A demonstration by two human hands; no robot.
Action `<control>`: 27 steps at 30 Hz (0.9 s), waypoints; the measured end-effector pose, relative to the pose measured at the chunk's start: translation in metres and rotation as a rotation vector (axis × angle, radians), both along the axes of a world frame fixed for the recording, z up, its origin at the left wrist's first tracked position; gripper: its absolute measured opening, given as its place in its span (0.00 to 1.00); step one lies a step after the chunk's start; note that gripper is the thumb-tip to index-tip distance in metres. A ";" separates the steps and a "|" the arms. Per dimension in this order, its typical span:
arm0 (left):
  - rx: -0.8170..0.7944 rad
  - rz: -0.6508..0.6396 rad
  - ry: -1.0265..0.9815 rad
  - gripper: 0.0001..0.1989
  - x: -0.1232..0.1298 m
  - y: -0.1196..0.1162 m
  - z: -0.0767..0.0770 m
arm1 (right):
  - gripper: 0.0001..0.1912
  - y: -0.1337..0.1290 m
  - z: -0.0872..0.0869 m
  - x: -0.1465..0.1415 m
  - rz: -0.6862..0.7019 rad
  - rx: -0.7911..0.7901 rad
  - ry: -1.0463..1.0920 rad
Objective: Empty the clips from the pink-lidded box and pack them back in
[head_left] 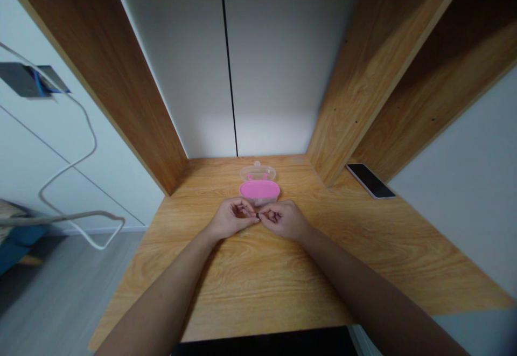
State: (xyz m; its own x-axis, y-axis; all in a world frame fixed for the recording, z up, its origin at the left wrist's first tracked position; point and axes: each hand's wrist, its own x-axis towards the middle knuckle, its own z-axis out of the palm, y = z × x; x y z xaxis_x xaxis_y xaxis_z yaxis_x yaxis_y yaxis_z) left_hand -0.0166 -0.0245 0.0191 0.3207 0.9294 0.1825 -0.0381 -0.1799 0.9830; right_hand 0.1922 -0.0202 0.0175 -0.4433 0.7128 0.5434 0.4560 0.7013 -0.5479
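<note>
Both hands meet over the middle of the wooden desk, fingertips nearly touching. My left hand pinches one side of a tiny dark item, too small to name. On its other side, my right hand pinches with thumb and forefinger, the rest of its fingers curled. Just behind the hands lies an oval plastic case with a pink inner cover and a see-through body. Its clear lid is tipped back away from me, with pink parts on it. The fingers partly hide the case's near side.
A phone lies at the right, by the upright wooden panel. Another wooden panel stands at the left, and a white back wall closes the nook. A white cable hangs at far left. Something black is at the near edge.
</note>
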 end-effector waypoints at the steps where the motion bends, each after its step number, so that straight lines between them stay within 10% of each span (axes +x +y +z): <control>1: 0.005 0.003 0.003 0.18 0.000 0.000 0.000 | 0.05 0.000 0.000 0.000 0.000 -0.001 0.002; 27: -0.070 0.041 -0.169 0.19 -0.004 0.008 -0.002 | 0.09 0.002 -0.001 -0.001 0.017 -0.290 0.332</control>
State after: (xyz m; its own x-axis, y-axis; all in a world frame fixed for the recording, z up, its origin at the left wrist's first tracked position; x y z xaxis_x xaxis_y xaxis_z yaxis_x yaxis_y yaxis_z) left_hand -0.0205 -0.0168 0.0172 0.2526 0.9534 0.1652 -0.1976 -0.1163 0.9734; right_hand 0.1914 -0.0181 0.0164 -0.2913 0.8510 0.4370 0.2115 0.5028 -0.8381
